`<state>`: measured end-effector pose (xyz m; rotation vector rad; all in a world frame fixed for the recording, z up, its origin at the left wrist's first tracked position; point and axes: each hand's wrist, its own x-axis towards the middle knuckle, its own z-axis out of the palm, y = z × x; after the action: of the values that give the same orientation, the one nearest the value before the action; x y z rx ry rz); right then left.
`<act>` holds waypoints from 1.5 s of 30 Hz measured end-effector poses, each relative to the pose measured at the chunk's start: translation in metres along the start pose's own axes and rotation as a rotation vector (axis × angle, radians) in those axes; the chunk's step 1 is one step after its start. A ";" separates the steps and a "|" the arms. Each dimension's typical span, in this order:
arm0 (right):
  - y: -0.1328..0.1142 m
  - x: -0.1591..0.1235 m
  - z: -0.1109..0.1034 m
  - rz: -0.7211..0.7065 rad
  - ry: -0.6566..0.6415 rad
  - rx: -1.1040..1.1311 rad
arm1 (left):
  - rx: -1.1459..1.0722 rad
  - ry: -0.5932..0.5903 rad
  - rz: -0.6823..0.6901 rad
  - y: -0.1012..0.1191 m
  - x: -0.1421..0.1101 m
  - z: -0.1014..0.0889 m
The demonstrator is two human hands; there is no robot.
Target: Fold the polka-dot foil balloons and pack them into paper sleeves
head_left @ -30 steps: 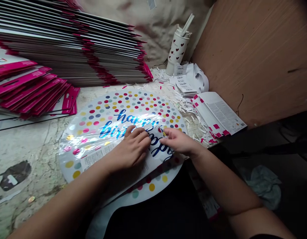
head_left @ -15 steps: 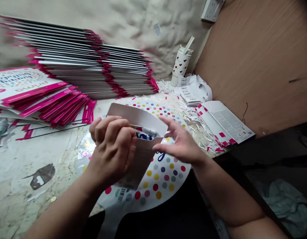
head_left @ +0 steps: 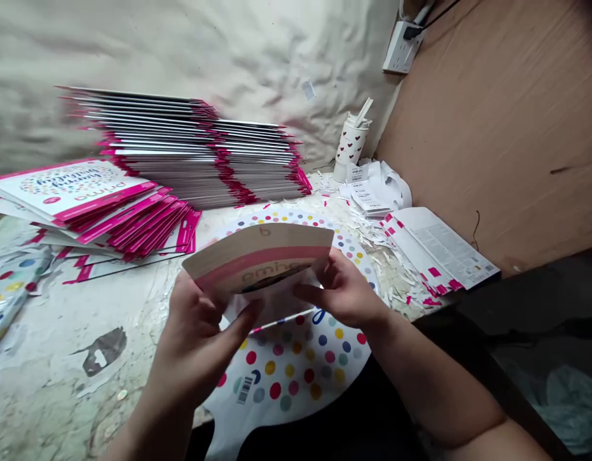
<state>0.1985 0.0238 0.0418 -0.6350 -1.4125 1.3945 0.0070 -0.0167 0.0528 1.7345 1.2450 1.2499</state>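
My left hand (head_left: 194, 339) and right hand (head_left: 344, 288) grip the edges of a folded tan cardboard header card (head_left: 257, 256), its pink band and print upside down, held centrally above a polka-dot foil balloon (head_left: 296, 374).

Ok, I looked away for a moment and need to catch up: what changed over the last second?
The right hand, open beside the card before, has taken hold of it along with the left hand. Together they raise the folded card above the dotted foil balloon, its pink-banded printed side now showing. The stacked packs and heart-print tumbler stayed put.
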 end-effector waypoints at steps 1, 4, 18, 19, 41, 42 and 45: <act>-0.005 0.003 -0.003 -0.026 0.003 -0.007 | -0.106 0.047 -0.108 0.002 0.000 -0.004; -0.017 0.021 -0.015 -0.023 -0.018 -0.159 | -0.314 0.073 -0.364 -0.003 0.001 -0.015; 0.049 -0.002 0.015 -0.293 -0.402 -1.136 | -0.452 -0.054 -0.916 -0.055 -0.039 0.023; 0.049 -0.002 0.016 -0.299 -0.400 -1.140 | -0.401 -0.059 -0.898 -0.056 -0.041 0.022; 0.037 0.002 -0.010 -0.303 -0.185 -1.557 | -0.252 -0.114 -0.854 -0.055 -0.044 0.019; 0.033 0.006 -0.026 -0.202 -0.044 -1.604 | -0.266 -0.085 -0.866 -0.056 -0.043 0.019; 0.015 0.006 -0.060 0.022 0.218 -1.652 | -0.361 0.049 -0.883 -0.054 -0.041 0.022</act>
<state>0.2461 0.0571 0.0192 -1.7040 -2.1444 -0.1726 0.0068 -0.0370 -0.0150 0.7375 1.4588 0.8885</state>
